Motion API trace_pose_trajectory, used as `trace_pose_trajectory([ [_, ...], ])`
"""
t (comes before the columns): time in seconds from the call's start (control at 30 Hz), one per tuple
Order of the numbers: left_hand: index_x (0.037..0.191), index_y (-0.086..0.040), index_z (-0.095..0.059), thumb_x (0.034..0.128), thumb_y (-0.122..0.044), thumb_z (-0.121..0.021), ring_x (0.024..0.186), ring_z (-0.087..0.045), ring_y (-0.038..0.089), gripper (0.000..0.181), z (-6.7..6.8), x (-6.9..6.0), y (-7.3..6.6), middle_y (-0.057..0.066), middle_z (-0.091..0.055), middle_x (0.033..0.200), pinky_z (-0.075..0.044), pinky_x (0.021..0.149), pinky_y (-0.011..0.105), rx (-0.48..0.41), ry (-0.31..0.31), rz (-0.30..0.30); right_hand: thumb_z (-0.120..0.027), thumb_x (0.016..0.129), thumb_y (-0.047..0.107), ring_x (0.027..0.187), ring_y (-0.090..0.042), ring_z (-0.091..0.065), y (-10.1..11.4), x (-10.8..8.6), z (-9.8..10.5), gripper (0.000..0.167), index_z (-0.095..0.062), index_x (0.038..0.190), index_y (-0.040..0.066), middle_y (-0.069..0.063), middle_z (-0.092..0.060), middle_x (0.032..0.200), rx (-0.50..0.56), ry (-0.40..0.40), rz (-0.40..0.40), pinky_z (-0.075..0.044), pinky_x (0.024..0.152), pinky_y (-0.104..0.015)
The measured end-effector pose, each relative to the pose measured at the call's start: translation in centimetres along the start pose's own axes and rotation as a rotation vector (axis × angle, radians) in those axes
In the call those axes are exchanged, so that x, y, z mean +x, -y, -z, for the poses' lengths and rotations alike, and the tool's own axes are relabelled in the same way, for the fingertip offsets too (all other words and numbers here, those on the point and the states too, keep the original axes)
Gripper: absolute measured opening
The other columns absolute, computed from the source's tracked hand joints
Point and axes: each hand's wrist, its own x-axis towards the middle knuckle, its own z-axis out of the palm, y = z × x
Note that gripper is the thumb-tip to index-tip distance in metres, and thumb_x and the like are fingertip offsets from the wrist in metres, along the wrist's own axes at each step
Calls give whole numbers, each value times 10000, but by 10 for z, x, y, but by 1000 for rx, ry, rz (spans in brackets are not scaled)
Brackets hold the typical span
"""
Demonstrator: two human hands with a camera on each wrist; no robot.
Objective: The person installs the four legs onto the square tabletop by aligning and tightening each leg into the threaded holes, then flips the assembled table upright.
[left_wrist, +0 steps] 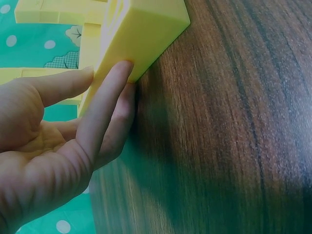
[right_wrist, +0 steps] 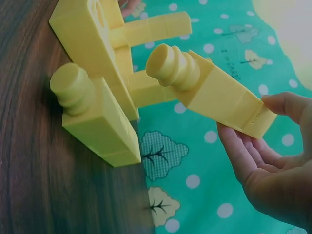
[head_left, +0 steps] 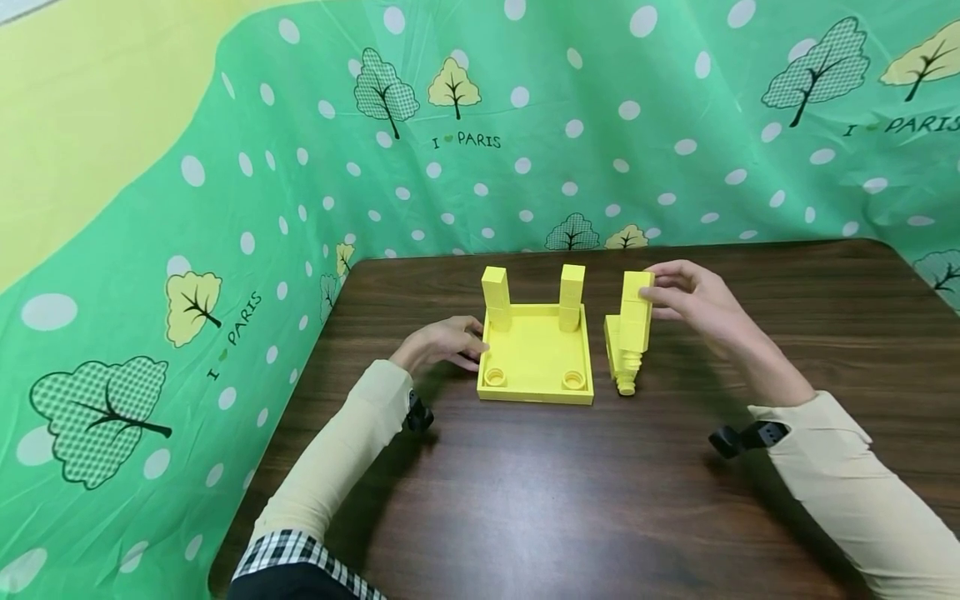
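A square yellow toy tabletop point(head_left: 536, 354) lies upturned on the table, with two legs point(head_left: 496, 298) standing at its far corners and two round sockets point(head_left: 573, 380) bare at its near corners. My left hand point(head_left: 444, 342) touches its left side, fingers fairly straight, with fingertips against the outer wall point(left_wrist: 151, 39) in the left wrist view. To the right, my right hand point(head_left: 697, 300) pinches the plain end of a yellow leg point(right_wrist: 229, 100) between thumb and fingers. That leg tilts, its threaded end point(head_left: 628, 377) pointing down. Partly behind it, another threaded leg point(right_wrist: 100, 124) lies on the table.
The dark wood table point(head_left: 495, 508) has a rounded far right corner. A green dotted curtain point(head_left: 525, 192) with printed trees hangs behind and along the left side. Black wrist cameras point(head_left: 420, 412) sit on both sleeves.
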Motion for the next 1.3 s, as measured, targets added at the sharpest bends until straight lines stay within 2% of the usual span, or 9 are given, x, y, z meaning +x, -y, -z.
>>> trace_pose_trajectory([
  [0.17, 1336, -20, -365, 938, -60, -594, 858, -565, 205, 461, 0, 0, 1, 125, -553, 941, -599, 797, 328, 1, 7, -7, -654, 918, 236, 904, -38, -610, 2, 1, -9, 440, -450, 1254, 36, -9, -510, 1088, 15, 7, 21, -586, 780, -223],
  [0.4, 1335, -24, -367, 939, -61, -593, 859, -579, 210, 458, 1, 1, 2, 138, -568, 965, -599, 799, 332, 2, 4, -12, -668, 897, 103, 917, -76, -613, 8, 0, -23, 379, -483, 1217, 17, -17, -538, 1059, 132, 32, 76, -591, 762, -236],
  [0.5, 1337, -26, -370, 939, -63, -595, 867, -588, 214, 459, 1, 1, 2, 146, -570, 984, -599, 799, 332, 2, 3, -11, -669, 893, 83, 920, -68, -619, 11, 0, -30, 355, -499, 1201, 36, -11, -546, 1051, 151, 44, 101, -593, 762, -243],
  [0.93, 1343, -30, -367, 941, -73, -595, 864, -568, 205, 464, 1, 1, 1, 130, -553, 968, -600, 797, 329, -1, 12, -5, -686, 872, 57, 957, -48, -615, 19, 2, -62, 340, -527, 1172, 80, 44, -597, 1056, 94, 86, 220, -553, 781, -168],
  [1.13, 1342, -37, -364, 943, -74, -593, 861, -581, 206, 462, 1, 0, 1, 130, -566, 985, -598, 802, 332, -3, 20, -3, -684, 876, 75, 989, -71, -588, 22, 1, -78, 394, -486, 1214, 32, 8, -538, 1128, 31, 96, 231, -535, 789, -149],
  [1.3, 1350, -36, -358, 944, -75, -591, 871, -563, 215, 469, 1, -1, 1, 127, -545, 971, -597, 808, 330, -3, 18, -7, -701, 863, 75, 1035, -122, -578, 19, 4, -92, 430, -481, 1228, 18, -32, -515, 1193, 48, 119, 240, -546, 812, -183],
])
